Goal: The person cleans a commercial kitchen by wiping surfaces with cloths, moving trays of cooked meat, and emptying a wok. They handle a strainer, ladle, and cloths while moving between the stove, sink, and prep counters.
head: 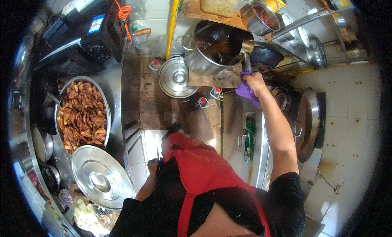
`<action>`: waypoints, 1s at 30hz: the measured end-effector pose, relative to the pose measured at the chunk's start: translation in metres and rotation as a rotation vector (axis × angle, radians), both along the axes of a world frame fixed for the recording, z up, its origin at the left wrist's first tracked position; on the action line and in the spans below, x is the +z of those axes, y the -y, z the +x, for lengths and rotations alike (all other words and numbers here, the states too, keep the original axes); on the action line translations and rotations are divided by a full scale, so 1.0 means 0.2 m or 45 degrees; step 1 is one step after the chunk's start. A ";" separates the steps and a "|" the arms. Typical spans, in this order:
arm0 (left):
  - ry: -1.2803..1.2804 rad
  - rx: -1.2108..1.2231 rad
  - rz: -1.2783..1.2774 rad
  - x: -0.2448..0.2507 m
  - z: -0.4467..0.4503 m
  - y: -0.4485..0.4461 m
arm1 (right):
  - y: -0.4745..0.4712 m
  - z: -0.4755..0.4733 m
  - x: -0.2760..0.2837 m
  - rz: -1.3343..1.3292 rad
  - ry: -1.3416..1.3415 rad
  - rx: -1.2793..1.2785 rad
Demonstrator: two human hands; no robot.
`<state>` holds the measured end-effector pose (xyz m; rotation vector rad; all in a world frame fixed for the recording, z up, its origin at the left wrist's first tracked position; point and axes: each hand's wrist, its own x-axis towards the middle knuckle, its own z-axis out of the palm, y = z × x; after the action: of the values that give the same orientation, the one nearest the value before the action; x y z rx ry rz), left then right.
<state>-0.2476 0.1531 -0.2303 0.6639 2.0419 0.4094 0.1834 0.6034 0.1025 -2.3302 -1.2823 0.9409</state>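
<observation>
My right hand (pixel 255 84) reaches forward, closed around a purple cloth (pixel 247 90) wrapped on the handle of a metal ladle (pixel 247 47). The ladle's bowl rests at the right rim of a tall steel stockpot (pixel 203 63), which holds dark liquid. A lidded steel pot (pixel 178 76) stands just left of the stockpot, on a lower level. My left hand (pixel 154 166) hangs low beside the red apron (pixel 202 163); a thin object seems to stick up from it, but what it is cannot be told.
A large basin of browned meat pieces (pixel 82 114) sits on the left counter, a steel lid (pixel 99 179) leaning by it. Red-capped plastic jugs (pixel 203 103) stand on the floor. A pot of dried chillies (pixel 260 19) is at the upper right; a wide pan (pixel 307 123) is on the right stove.
</observation>
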 end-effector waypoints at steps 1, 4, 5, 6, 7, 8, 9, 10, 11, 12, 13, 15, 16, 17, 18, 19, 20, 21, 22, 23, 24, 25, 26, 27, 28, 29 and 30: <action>0.000 0.002 0.028 0.02 0.00 0.00 | 0.00 0.00 -0.02 0.017 0.155 0.101; -0.028 -0.027 0.023 0.05 -0.01 0.01 | 0.02 -0.01 -0.03 0.002 0.599 0.290; -0.023 -0.035 0.050 0.05 -0.01 0.01 | 0.04 -0.02 -0.02 0.026 0.707 0.313; -0.022 -0.029 0.026 0.04 -0.01 0.02 | 0.06 -0.03 -0.02 0.032 0.823 0.338; -0.024 -0.046 0.050 0.02 -0.01 0.04 | 0.07 -0.04 -0.01 0.014 0.817 0.330; -0.029 -0.050 0.026 -0.01 -0.01 0.06 | 0.08 -0.06 0.00 -0.020 0.817 0.323; -0.060 -0.071 0.026 -0.05 -0.01 0.08 | 0.10 -0.07 0.01 -0.055 0.818 0.314; -0.059 -0.085 -0.004 -0.09 -0.02 0.10 | 0.10 -0.09 0.01 -0.052 0.828 0.322; -0.083 -0.117 -0.009 -0.15 -0.03 0.12 | 0.11 -0.10 0.01 -0.049 0.839 0.329; -0.116 -0.136 -0.028 -0.20 -0.05 0.14 | 0.11 -0.10 0.02 -0.046 0.850 0.336; -0.161 -0.215 0.066 -0.26 -0.06 0.16 | 0.11 -0.11 0.02 -0.043 0.845 0.326; -0.271 -0.345 0.228 -0.35 -0.09 0.20 | 0.12 -0.10 0.01 -0.039 0.845 0.309; -0.211 -0.343 0.240 -0.39 -0.10 0.22 | 0.12 -0.10 0.01 -0.033 0.826 0.308; -0.150 -0.340 0.251 -0.41 -0.11 0.23 | 0.13 -0.09 0.01 -0.032 0.819 0.308; -0.121 -0.354 0.250 -0.42 -0.13 0.24 | 0.13 -0.08 0.01 -0.031 0.818 0.312; -0.093 -0.368 0.250 -0.42 -0.14 0.24 | 0.14 -0.08 0.00 -0.029 0.804 0.302; -0.096 -0.399 0.238 -0.41 -0.14 0.25 | 0.14 -0.07 0.00 -0.027 0.797 0.296; -0.144 -0.470 0.183 -0.40 -0.15 0.24 | 0.14 -0.06 0.00 -0.014 0.796 0.295; -0.084 -0.401 0.243 -0.38 -0.15 0.24 | 0.15 -0.05 0.00 -0.022 0.790 0.289; -0.069 -0.373 0.260 -0.35 -0.15 0.23 | 0.15 -0.05 -0.01 -0.018 0.790 0.288; -0.064 -0.350 0.255 -0.32 -0.15 0.22 | 0.15 -0.04 -0.01 -0.026 0.801 0.282; -0.060 -0.326 0.251 -0.30 -0.14 0.21 | 0.15 -0.04 -0.01 -0.014 0.792 0.282; -0.064 -0.309 0.225 -0.27 -0.13 0.19 | 0.16 -0.04 -0.01 -0.014 0.795 0.276; -0.132 -0.346 0.116 -0.24 -0.12 0.17 | 0.16 -0.04 -0.01 -0.015 0.798 0.269; -0.093 -0.234 0.136 -0.21 -0.11 0.16 | 0.16 -0.04 -0.01 -0.016 0.793 0.267; -0.117 -0.176 0.072 -0.19 -0.10 0.14 | 0.16 -0.04 0.00 -0.018 0.788 0.266; -0.148 -0.119 -0.002 -0.17 -0.10 0.13 | 0.16 -0.04 0.00 -0.010 0.788 0.266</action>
<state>-0.2667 0.1268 -0.2642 0.7952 2.1108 0.3215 0.1756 0.5713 0.1029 -2.6353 -1.7720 0.2612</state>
